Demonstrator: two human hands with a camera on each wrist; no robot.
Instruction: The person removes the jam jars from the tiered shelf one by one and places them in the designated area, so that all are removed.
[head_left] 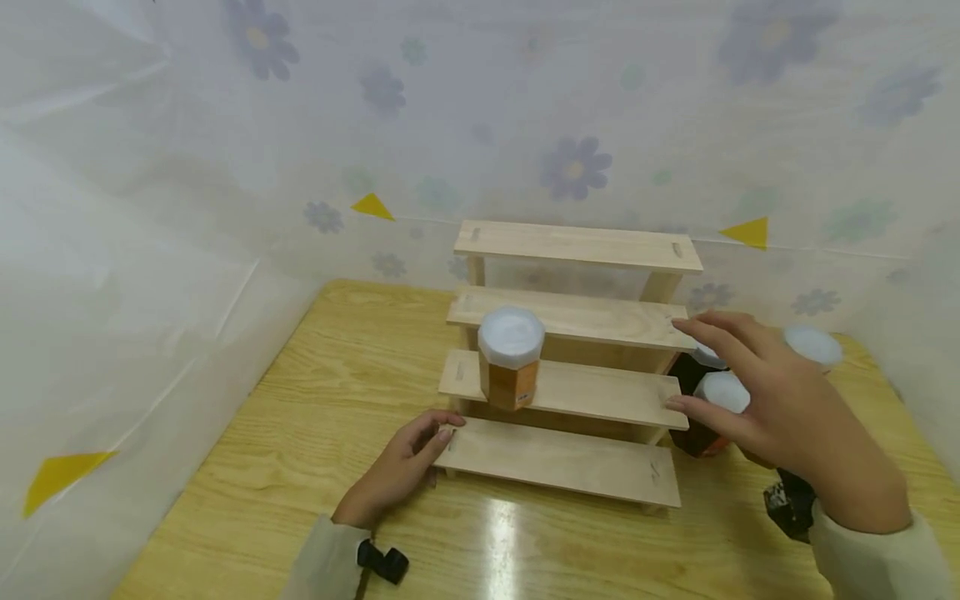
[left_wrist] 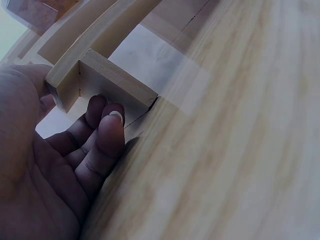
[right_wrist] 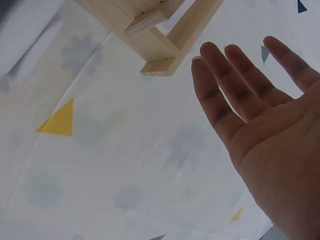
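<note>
A stepped wooden rack (head_left: 558, 462) with light bare boards stands on the table. At the left end of its lowest board, my left hand (head_left: 401, 467) grips the wood, thumb on top and fingers curled below, as the left wrist view also shows beside the rack's leg (left_wrist: 117, 77). On the second board from the bottom, near the left, an upright jar (head_left: 512, 358) has a white lid and orange-brown sides. My right hand (head_left: 787, 400) is held at the rack's right side with fingers spread, holding nothing. Partly behind it are white-lidded jars (head_left: 722, 392) with dark sides.
Another white lid (head_left: 813, 346) shows beyond the right hand. A dark object (head_left: 791, 504) sits by the right wrist. The wood-grain table (head_left: 300, 400) is bordered by pale flowered sheeting (head_left: 480, 108) with yellow triangles (head_left: 750, 233).
</note>
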